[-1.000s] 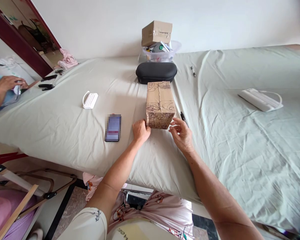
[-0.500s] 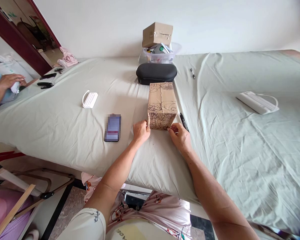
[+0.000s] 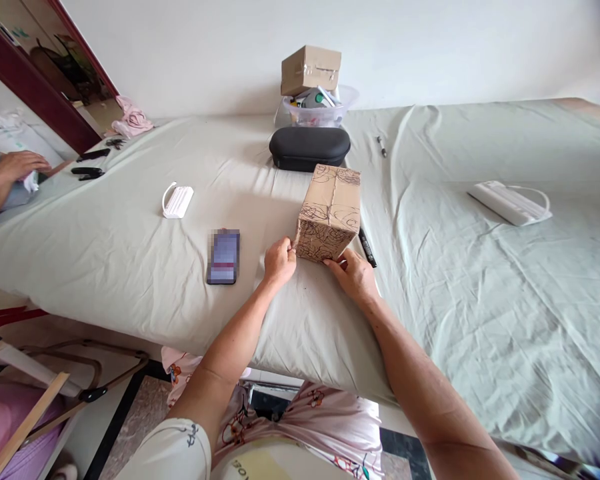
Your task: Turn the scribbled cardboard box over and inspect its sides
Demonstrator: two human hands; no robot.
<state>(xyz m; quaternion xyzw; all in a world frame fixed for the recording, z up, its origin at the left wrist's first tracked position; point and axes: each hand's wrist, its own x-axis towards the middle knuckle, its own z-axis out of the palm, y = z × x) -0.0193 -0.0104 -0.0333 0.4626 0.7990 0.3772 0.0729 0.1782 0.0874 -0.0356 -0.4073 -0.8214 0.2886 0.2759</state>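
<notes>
A cardboard box [image 3: 330, 210] covered in black scribbles sits on the pale green sheet [image 3: 455, 280] and is tilted, its near right side raised. My left hand [image 3: 279, 260] pinches the box's near left bottom corner with closed fingers. My right hand [image 3: 351, 275] has its fingers tucked under the near right bottom edge, gripping it. A black marker [image 3: 367, 247] lies on the sheet just right of the box.
A phone [image 3: 223, 256] lies left of my left hand. Beyond are a folded white mask [image 3: 177, 200], a black case [image 3: 310, 147], a clear tub [image 3: 314, 110] with a small carton on it, another pen [image 3: 381, 145] and a mask [image 3: 510, 202] at right. Another person's hand [image 3: 15, 167] is at far left.
My right hand moved from open beside the box to under its near edge. The box has turned and tipped up on its right side. My left hand stayed at the corner.
</notes>
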